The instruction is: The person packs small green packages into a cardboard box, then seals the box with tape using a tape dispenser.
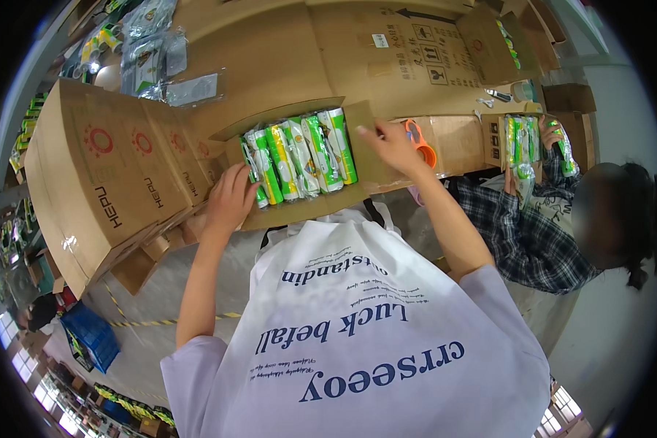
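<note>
Under the left hand [230, 198], one packet [249, 155] is partly hidden.

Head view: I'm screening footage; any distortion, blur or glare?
Head view, rim: black corners, left carton looks stretched; head view, right: a blur hides part of the co-worker's head; head view, upper left: clear plastic bags glint; head view, upper centre: packets look fairly sharp.

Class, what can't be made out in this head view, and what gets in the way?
All in the head view:
- Bottom of the open box: covered by green-and-white packets.
- Full shape of the orange object: partly behind the right hand.
- Insides of the tall brown cartons: hidden by cardboard sides.
- Person's legs: hidden by the white garment.
- Goods at lower left: too small, near the fisheye rim.
</note>
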`<state>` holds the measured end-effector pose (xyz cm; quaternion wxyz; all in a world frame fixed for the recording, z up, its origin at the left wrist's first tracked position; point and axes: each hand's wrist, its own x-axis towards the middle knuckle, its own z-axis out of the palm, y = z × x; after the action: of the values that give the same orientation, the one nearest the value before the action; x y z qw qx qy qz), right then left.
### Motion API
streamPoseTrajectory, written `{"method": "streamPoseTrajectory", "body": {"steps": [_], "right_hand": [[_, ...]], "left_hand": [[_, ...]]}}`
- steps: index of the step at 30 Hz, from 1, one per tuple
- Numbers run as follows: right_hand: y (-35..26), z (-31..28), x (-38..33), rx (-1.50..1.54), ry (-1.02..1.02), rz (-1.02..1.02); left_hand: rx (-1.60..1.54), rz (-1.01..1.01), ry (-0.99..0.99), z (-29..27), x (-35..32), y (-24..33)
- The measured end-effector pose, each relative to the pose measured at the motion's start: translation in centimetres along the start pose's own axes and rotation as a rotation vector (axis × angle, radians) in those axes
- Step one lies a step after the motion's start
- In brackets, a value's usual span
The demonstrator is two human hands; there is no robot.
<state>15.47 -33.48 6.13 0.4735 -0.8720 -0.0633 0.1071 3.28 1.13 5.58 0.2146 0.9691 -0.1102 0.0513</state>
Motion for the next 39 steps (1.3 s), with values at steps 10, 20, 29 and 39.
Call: {"method": "streamPoseTrajectory", "body": {"steps": [10, 20, 29, 39], "right_hand": [[-0.5, 2.7, -0.7, -0.052, 0.010, 0.103], [-0.2, 2.9, -0.8, -0.012, 0.066, 0.104], [-1.3, 2.3, -0.6, 0.026, 0.016, 0.148], [0.2, 3.0, -2.1, -0.406, -0.040, -0.529]], "left_hand": [[0.073, 0.356, -0.153, 6.2, 5.9, 2.6], [-0.012, 0.266, -0.283, 9.2, 10.9, 9.5], [0.094, 0.307, -0.290, 9.5, 11.6, 9.8], [-0.189, 0.352, -0.353, -3.3, 9.5, 5.7]]}}
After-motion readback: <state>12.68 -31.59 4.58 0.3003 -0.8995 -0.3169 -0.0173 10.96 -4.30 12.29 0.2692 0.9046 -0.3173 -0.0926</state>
